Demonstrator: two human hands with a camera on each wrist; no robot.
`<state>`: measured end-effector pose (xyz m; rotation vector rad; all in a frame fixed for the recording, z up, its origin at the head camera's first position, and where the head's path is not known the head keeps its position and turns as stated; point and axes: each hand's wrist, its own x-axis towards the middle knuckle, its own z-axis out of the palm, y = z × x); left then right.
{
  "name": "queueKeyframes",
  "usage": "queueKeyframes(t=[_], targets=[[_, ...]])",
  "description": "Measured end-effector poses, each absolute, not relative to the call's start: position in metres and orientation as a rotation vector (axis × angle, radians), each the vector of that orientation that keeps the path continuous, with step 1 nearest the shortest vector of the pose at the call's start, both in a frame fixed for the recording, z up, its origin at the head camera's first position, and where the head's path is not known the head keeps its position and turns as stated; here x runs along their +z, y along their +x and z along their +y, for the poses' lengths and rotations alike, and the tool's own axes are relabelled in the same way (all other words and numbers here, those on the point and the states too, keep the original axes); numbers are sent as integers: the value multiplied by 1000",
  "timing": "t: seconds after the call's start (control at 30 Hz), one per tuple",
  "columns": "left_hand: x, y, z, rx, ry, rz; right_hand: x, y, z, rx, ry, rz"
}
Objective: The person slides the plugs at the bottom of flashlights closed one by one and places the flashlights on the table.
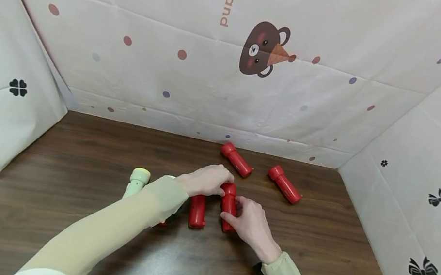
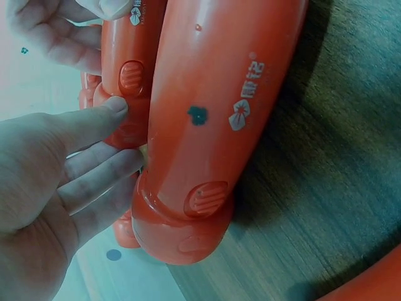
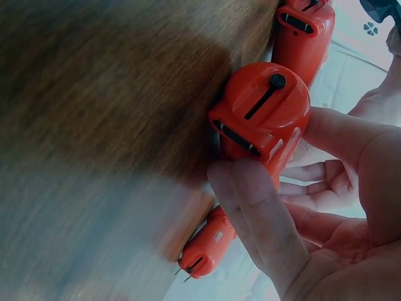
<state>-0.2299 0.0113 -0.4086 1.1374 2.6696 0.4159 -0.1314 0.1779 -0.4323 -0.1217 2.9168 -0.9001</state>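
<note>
A red flashlight [image 1: 228,207] lies between my two hands, its head pointing away from me. My right hand [image 1: 252,221] grips its body from the right, thumb and fingers on opposite sides; the right wrist view shows the tail end [image 3: 266,106] with a black slot. At the head end, my left hand [image 1: 206,180] pinches the same flashlight [image 2: 128,119] between thumb and fingertips. Just left of it, a second red flashlight [image 1: 197,212] lies alongside, its head hidden under my left hand. In the left wrist view this neighbouring flashlight [image 2: 213,119] looms large.
Toward the back of the brown wooden table [image 1: 82,142] lie two more red flashlights, one [image 1: 237,160] near the middle and one [image 1: 285,185] further right. A light green flashlight [image 1: 137,179] is partly hidden behind my left forearm. Printed white sheets [image 1: 211,87] wall the table's back and sides.
</note>
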Motion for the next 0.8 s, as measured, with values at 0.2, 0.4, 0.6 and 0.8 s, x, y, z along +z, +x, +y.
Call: queueKeyframes(t=[0.2,0.4,0.6,0.8], targets=[[-407,-229,10,420,1151,2669,-433,-131,179,-917,-113,2901],[-408,-228,8,382,1214,2712,-431,-132,184,-908,-118,2930],[-407,-226,0,395,1173,2769,-429,-136,191,-878,-145,3015],[-404,-222,-9,438,1096,2802,-424,-148,199,-861,-197,3101]])
